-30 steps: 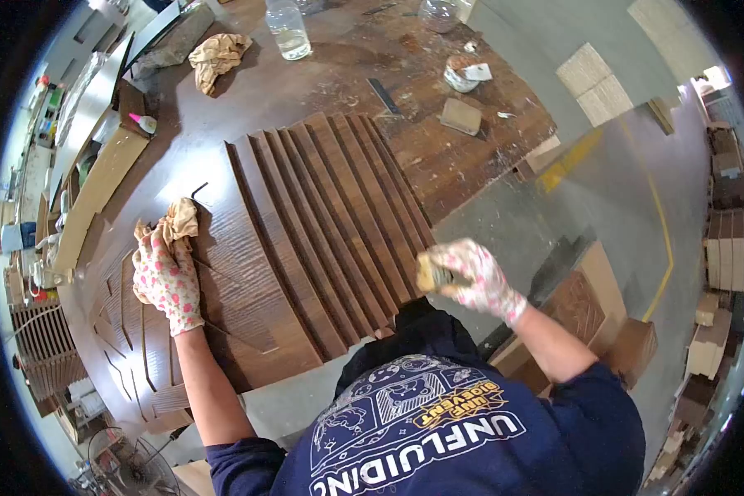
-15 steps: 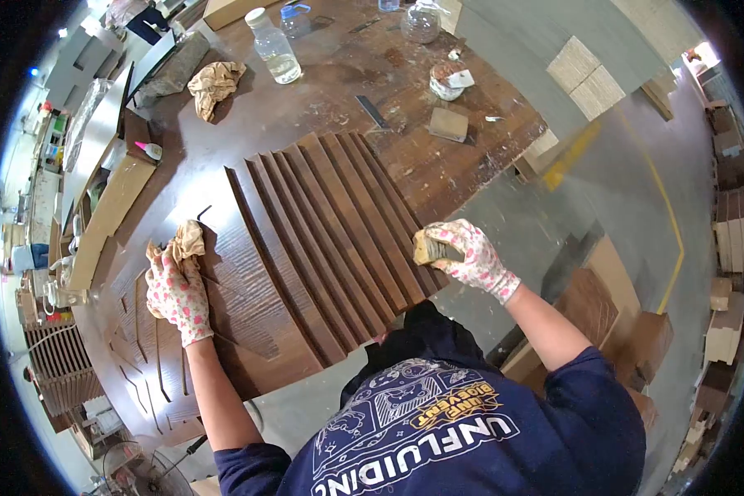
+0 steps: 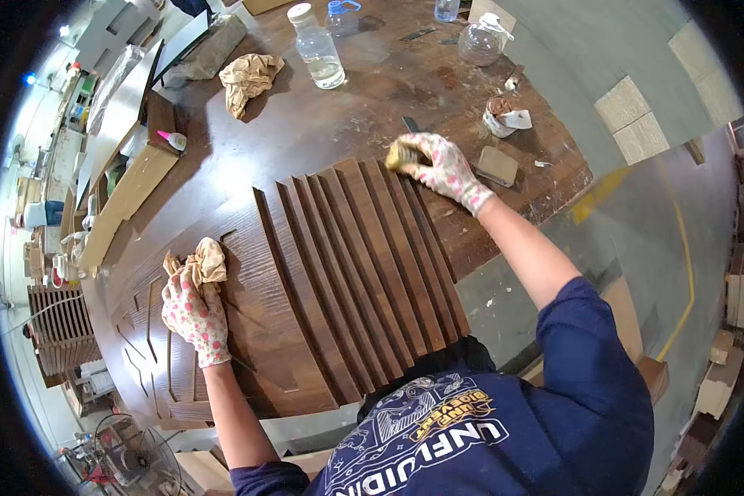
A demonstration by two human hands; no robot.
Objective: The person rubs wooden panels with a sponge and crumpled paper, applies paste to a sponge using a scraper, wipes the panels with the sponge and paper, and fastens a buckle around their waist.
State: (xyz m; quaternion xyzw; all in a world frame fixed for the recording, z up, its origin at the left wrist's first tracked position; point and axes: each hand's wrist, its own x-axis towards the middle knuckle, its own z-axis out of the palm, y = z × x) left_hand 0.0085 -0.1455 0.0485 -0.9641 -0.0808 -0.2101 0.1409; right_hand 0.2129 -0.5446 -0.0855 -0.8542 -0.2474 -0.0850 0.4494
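Note:
My right hand (image 3: 446, 169), in a white glove with pink dots, is closed around a small yellowish pad (image 3: 403, 157), perhaps a sponge or sanding block. The pad rests at the far end of a row of long dark brown wooden strips (image 3: 364, 264), which lie side by side on the table. To the left, my left hand (image 3: 194, 318), gloved alike, has its fingers closed on a crumpled tan cloth or paper (image 3: 207, 263). Beneath that hand is a dark wood-grain surface with thin angled strips (image 3: 150, 318).
On the brown table (image 3: 372, 91) stand a glass bottle (image 3: 318, 54), a blue-capped jug (image 3: 341, 18), a round clear jar (image 3: 481, 43) and a stained cup (image 3: 503, 120). A tan block (image 3: 498, 166) and crumpled paper (image 3: 250, 81) lie there. A fan (image 3: 132, 455) stands lower left.
My right hand has moved with the pad from the near right side of the strips to their far end. My left hand still grips the tan cloth or paper. The view has shifted.

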